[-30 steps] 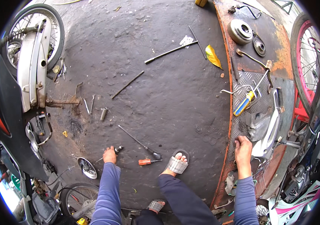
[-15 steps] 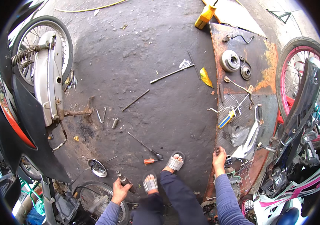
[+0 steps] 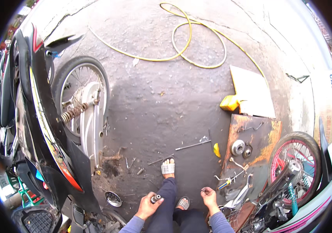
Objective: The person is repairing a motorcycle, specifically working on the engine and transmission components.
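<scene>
A black motorbike (image 3: 37,128) stands along the left edge of the ground (image 3: 162,97), its back wheel (image 3: 82,99) in the air. A little shiny bowl (image 3: 113,198) lies near the bottom. The left hand (image 3: 147,206) has its fingers wrapped around a small dark metal tube (image 3: 156,199) – held just above the knee. The right hand (image 3: 209,195) pinches something tiny; I cannot tell what. To the right, tools lie on a rusty board (image 3: 251,141) – beside a pink-rimmed wheel (image 3: 296,163).

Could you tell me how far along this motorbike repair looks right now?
Midway. Done: parts are already off, with discs and tools spread on the ground. In hand: the left hand grips a small metal cylinder; the right hand pinches something tiny. Left: the motorbike remains unassembled.
</scene>
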`<state>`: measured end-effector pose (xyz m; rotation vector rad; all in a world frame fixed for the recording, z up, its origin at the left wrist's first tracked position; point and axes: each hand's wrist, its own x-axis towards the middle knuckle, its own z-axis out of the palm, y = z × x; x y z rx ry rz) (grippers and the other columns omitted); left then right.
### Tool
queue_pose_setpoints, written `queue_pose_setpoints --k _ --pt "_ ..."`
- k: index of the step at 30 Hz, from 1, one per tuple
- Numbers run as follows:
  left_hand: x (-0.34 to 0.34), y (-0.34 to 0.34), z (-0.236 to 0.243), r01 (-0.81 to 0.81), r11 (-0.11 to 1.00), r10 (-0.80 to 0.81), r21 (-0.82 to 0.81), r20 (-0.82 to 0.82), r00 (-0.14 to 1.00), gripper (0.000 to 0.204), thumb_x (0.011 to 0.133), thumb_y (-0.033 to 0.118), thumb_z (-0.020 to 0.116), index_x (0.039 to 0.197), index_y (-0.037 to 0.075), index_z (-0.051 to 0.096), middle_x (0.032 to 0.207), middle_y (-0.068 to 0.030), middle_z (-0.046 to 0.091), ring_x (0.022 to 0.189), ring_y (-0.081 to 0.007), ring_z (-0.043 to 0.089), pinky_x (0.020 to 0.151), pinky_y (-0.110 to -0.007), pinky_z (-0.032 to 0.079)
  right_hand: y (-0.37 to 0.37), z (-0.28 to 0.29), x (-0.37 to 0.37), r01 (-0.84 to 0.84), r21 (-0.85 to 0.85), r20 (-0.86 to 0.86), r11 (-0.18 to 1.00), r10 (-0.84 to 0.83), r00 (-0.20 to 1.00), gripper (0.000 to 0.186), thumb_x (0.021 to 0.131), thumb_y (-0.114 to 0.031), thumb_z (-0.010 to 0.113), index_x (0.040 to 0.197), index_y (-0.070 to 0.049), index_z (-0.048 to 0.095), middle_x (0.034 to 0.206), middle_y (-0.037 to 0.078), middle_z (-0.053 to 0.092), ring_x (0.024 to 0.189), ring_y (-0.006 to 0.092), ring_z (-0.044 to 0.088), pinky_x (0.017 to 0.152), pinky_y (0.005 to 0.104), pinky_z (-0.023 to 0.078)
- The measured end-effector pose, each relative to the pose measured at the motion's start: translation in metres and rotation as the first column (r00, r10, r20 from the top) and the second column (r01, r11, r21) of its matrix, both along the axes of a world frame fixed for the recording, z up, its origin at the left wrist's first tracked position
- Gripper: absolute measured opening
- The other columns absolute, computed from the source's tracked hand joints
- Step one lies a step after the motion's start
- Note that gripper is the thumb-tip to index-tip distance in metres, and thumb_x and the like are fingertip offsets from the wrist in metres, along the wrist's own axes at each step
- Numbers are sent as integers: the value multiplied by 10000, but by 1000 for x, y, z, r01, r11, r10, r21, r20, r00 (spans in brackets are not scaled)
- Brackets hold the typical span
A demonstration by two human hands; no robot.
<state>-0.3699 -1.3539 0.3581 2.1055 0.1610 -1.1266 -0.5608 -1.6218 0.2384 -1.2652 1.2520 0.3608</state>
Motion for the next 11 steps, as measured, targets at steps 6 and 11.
queue_pose_setpoints --k 6,11 --pt "159 -93 81 247 929 -222 -276 118 968 423 883 370 710 1142 45 627 781 -164 678 679 -275 683 645 -354 523 -28 210 280 -304 182 493 935 181 851 114 910 31 621 1024 27 631 982 29 616 924 89 606 808 235 492" --pt "326 -156 173 289 877 -323 -383 -26 946 430 933 408 645 1175 54 625 907 -168 701 843 -301 694 773 -380 514 -85 320 470 -425 50 542 904 332 772 121 914 -8 651 1029 27 662 1059 56 654 1006 103 622 879 245 504"
